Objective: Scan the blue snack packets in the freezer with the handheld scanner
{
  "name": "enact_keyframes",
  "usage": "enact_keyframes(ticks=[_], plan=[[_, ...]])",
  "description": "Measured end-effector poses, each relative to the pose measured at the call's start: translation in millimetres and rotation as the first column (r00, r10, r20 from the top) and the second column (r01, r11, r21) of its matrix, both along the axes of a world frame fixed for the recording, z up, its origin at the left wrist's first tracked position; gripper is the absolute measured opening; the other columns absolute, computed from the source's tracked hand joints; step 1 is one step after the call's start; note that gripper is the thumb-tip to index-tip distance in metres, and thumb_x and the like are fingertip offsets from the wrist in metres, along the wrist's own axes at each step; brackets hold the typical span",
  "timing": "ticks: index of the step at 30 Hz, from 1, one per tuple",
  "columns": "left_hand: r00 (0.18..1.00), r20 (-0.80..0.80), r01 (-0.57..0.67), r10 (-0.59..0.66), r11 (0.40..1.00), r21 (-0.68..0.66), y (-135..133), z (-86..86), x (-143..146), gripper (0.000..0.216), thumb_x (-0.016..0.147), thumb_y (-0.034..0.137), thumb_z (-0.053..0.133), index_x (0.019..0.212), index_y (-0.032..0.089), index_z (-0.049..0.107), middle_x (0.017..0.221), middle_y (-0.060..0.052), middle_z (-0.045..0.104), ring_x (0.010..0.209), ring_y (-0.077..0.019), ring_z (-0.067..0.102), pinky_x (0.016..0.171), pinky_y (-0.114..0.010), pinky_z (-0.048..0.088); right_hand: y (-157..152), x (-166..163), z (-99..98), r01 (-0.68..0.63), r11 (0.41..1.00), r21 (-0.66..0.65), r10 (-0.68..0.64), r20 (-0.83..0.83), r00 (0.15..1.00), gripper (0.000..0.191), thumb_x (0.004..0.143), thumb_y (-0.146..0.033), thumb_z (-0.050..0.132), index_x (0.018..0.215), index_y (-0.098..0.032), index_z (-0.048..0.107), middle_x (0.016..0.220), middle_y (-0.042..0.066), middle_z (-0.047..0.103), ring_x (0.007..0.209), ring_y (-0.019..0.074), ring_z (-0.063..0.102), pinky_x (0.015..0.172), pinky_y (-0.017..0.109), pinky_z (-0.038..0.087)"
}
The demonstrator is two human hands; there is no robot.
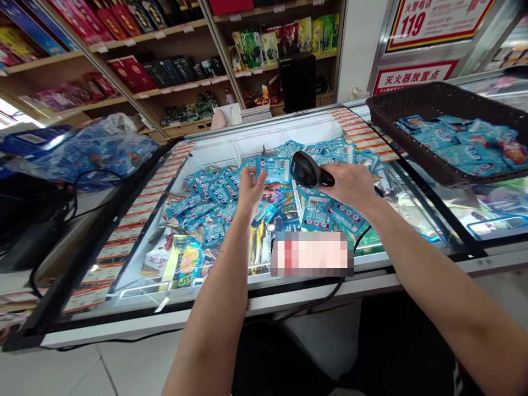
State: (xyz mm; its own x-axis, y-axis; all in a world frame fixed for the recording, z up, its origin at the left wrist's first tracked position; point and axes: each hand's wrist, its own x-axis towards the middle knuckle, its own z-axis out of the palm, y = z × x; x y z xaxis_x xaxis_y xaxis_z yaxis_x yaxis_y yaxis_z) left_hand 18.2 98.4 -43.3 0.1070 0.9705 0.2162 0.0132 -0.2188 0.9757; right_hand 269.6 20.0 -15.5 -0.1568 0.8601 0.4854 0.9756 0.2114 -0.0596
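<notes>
In my left hand (251, 187) is a small blue snack packet (274, 170), pinched at its left end with its printed barcode facing me. My right hand (350, 184) is wrapped round the handle of a black barcode scanner (306, 169). The scanner's head sits just right of the packet, very close to the barcode; whether they touch I cannot tell. Many similar blue packets (220, 190) lie in a loose heap beneath both hands, on the glass top of a chest freezer (264, 305). A black cable (338, 283) hangs from the scanner side over the front edge.
A dark woven basket (429, 159) with more blue packets stands at the right. On the left lies a clear plastic bag (119, 151) with blue contents. A blurred phone-sized object (312, 254) rests near the front edge. Stocked shelves (173, 82) line the back.
</notes>
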Motion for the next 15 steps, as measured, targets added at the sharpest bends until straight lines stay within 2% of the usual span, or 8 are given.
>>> enact_keyframes(ticks=[8,15], plan=[[0.999,0.035,-0.002,0.003,1.000,-0.009,-0.4,0.5,0.9,0.039,0.085,0.047,0.061,0.095,0.026,0.029,0.076,0.008,0.037,0.075,-0.0177,0.074,0.067,-0.032,0.061,-1.5,-2.7,1.4,-0.040,0.999,0.011,0.040,-0.002,0.999,0.039,0.088,-0.048,0.054,0.114,-0.023,0.069,0.091,0.007,0.074,0.082,0.0250,0.066,0.061,0.030,0.028],[0.998,-0.065,-0.001,0.002,1.000,0.022,0.5,-2.4,1.1,0.035,0.088,0.050,0.053,0.094,0.027,0.028,0.077,0.008,0.037,0.072,-0.0137,0.072,0.067,-0.030,0.060,-3.3,-4.8,3.9,-0.030,0.999,-0.022,0.030,0.003,1.000,0.041,0.088,-0.049,0.053,0.114,-0.022,0.069,0.094,0.008,0.074,0.085,0.0254,0.066,0.062,0.031,0.030]])
